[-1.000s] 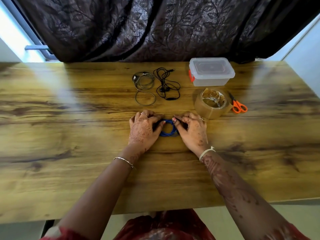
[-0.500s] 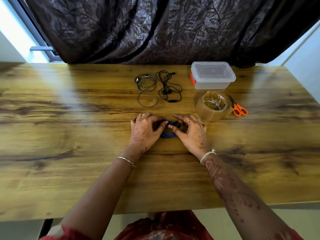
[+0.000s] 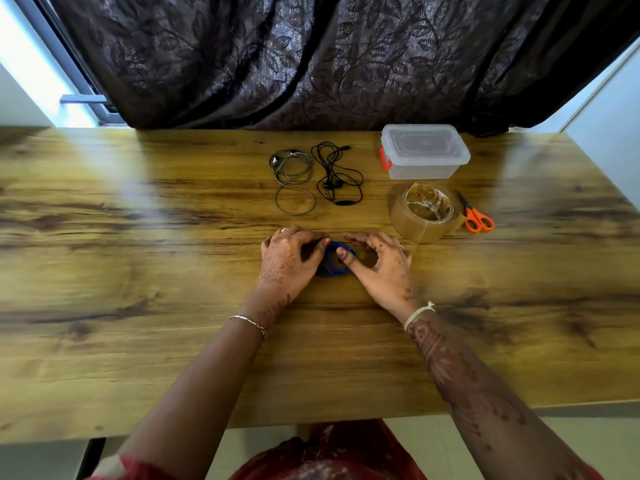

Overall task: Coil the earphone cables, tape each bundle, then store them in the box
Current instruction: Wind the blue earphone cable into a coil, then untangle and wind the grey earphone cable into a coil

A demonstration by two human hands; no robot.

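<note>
Sits at a wooden table (image 3: 138, 341), both forearms stretched out over it. Holds the blue earphone cable (image 3: 330, 271), wound into a small flat coil, down on the tabletop near the middle, between the two hands. Grips the coil's left side with the left hand (image 3: 285, 263): fingers curled over it, thumb tip laid along the upper rim. Arches the right hand (image 3: 382, 271) over the coil's right side, fingers bent into a hoop, thumb tip planted on the loops. Appears to nip the rim between thumb and forefinger, though blur there softens the contact. Wears a thin metal bracelet (image 3: 247, 322) on the left wrist and a pale thread (image 3: 417, 313) tied round the right one.

Farther back on the table, just left of centre: a grey earphone cable (image 3: 291, 166) in loose rings, lying flat. Right beside it, not clearly touching: a black earphone cable (image 3: 333, 184) in an untidy tangle, plug pointing toward the far edge. To the right, near the far edge: a clear plastic box (image 3: 424, 147) with its lid on and an orange clasp at the left end. Just in front of the box: a roll of brown tape (image 3: 415, 230) lying flat, near the right hand but apart from it. Close against the roll's right side: orange-handled scissors (image 3: 470, 213), closed, blades aimed away. Behind the table: a dark leaf-patterned curtain (image 3: 311, 64).
</note>
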